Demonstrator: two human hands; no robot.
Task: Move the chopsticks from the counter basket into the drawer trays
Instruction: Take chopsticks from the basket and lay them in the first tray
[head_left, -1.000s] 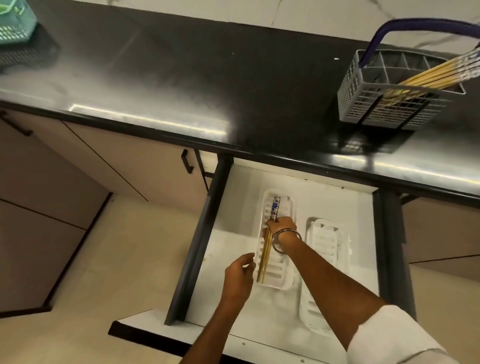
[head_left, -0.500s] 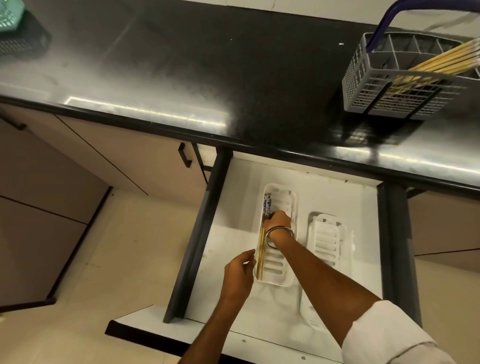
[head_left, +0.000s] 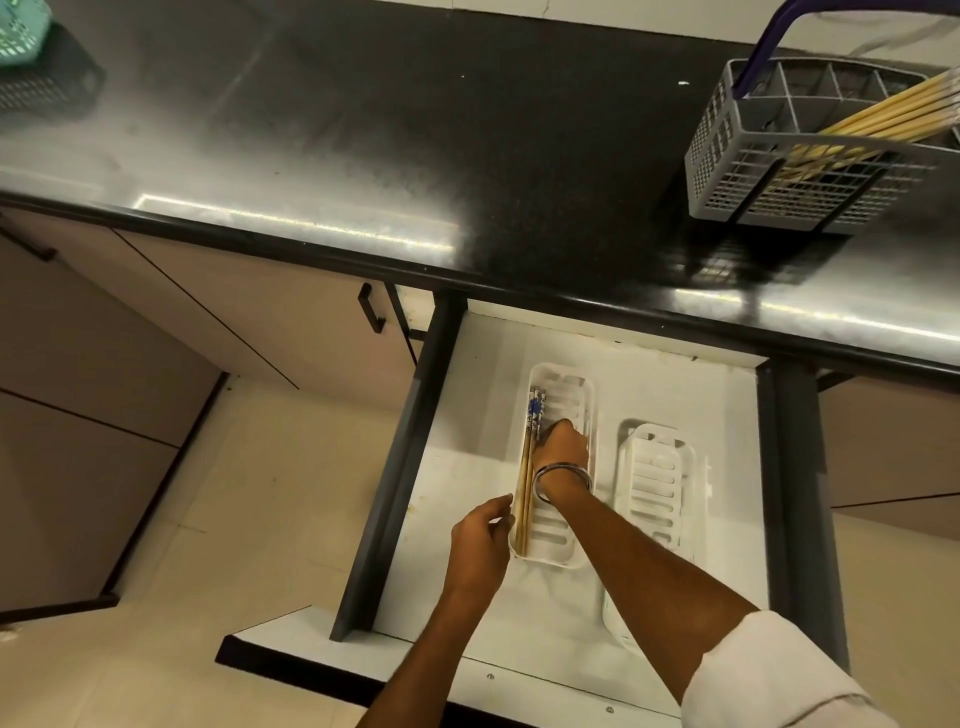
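Observation:
A grey counter basket (head_left: 779, 192) with a purple handle stands at the right of the black counter and holds several pale chopsticks (head_left: 893, 111) leaning to the right. Below it the drawer (head_left: 675, 395) is pulled out with two white slotted trays inside. Chopsticks with blue-patterned tops (head_left: 525, 488) lie flat along the left side of the left tray (head_left: 551, 535). My right hand (head_left: 563, 447), with a bangle on the wrist, reaches down into this tray, fingertips touching the chopsticks from the right. My left hand (head_left: 480, 540) rests loosely curled at the tray's near-left corner.
The right tray (head_left: 654, 483) holds nothing I can see. A teal basket (head_left: 21, 31) sits at the counter's far left corner. The dark drawer sides (head_left: 395, 467) flank the trays. Closed beige cabinet doors stand to the left over a tiled floor.
My right hand has lowered the chopsticks from a tilted hold until they lie flat along the left tray's left side. My left hand stayed at the tray's corner.

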